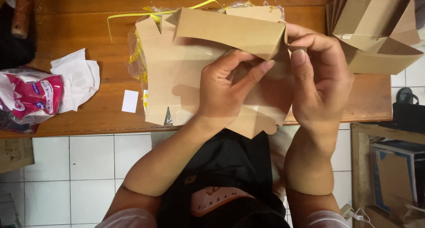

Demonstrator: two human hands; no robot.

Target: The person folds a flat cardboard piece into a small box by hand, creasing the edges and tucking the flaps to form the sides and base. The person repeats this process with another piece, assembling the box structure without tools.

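Both: left hand [226, 88], right hand [316, 77] pinching cardboard box blank [230, 33].

bare table [79, 33] left, folded boxes [376, 28] crowding right, wrapper [33, 97] at edge

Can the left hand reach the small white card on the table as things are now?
Probably yes: the white card lies bare on the table, nothing between it and the left hand, though that hand holds the box.

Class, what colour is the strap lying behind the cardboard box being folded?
Yellow: the plastic strap on the wooden table, seen in the head view.
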